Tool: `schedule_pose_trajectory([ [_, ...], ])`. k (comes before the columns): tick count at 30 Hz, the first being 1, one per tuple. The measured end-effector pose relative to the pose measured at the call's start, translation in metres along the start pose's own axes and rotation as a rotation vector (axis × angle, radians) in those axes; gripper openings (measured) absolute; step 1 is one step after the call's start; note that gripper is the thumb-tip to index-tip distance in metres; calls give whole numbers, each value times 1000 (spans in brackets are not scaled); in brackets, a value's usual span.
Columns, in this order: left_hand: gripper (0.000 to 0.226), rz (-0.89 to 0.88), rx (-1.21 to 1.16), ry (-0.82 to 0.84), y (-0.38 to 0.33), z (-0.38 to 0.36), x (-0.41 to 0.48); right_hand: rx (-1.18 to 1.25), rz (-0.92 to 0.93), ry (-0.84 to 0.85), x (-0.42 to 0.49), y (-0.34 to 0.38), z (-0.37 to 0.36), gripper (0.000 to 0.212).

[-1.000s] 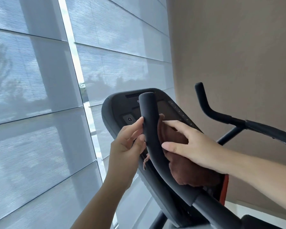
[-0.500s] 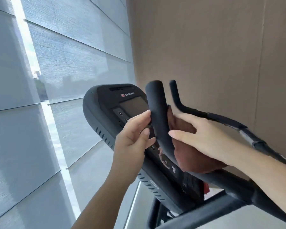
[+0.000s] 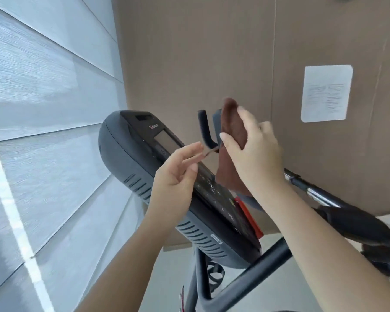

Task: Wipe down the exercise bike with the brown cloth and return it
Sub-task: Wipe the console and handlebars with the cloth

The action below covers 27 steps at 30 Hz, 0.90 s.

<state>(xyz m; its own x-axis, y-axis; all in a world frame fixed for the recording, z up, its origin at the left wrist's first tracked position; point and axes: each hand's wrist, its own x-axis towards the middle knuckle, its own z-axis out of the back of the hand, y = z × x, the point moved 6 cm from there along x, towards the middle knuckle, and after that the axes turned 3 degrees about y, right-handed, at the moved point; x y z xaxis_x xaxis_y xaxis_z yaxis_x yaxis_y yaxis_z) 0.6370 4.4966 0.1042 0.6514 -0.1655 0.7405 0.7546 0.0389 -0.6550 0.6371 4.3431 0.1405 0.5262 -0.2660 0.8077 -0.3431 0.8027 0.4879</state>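
Observation:
The exercise bike's dark console [image 3: 144, 167] fills the middle of the view, with two upright black handlebar horns [image 3: 204, 129] behind it. My right hand [image 3: 254, 152] grips the brown cloth [image 3: 232, 124] and holds it wrapped against the nearer horn, near its tip. The cloth hangs down below my palm. My left hand [image 3: 178, 176] is in front of the console, pinching a thin thread or corner of the cloth between thumb and fingertips.
A brown wall panel [image 3: 212, 52] with a white paper notice [image 3: 325, 93] stands close behind the bike. Shaded windows [image 3: 43, 109] run along the left. The right handlebar arm [image 3: 324, 199] with a chrome section extends to the lower right, and frame tubes [image 3: 245, 280] cross below.
My view swung right, so the console moved left and the notice appeared. My right hand slid the cloth up the horn toward its tip. My left hand left the horn and now pinches a cloth corner.

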Motion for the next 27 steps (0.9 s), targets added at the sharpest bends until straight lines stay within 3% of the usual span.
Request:
schedule_pose_trajectory([
  [5, 40, -34, 34, -11, 9, 9, 4, -369, 75, 143, -60, -27, 5, 55],
  [8, 38, -34, 44, -10, 13, 2, 7, -94, 1, 145, -36, -28, 18, 51],
  [11, 34, -91, 144, 12, 13, -4, 15, 128, 24, -31, 4, -6, 22, 52],
  [17, 35, -382, 636, 11, 10, 11, 17, -92, 40, -125, -2, 4, -2, 63],
  [21, 33, -564, 900, 106, 23, 12, 14, -196, 13, -60, -50, -20, 0, 60],
  [24, 28, -714, 1044, 151, 36, 14, 12, -149, -23, -57, -49, -17, 5, 57],
  [27, 25, -813, 1111, 134, 41, 18, 10, -45, -29, -192, -18, 3, 10, 55],
])
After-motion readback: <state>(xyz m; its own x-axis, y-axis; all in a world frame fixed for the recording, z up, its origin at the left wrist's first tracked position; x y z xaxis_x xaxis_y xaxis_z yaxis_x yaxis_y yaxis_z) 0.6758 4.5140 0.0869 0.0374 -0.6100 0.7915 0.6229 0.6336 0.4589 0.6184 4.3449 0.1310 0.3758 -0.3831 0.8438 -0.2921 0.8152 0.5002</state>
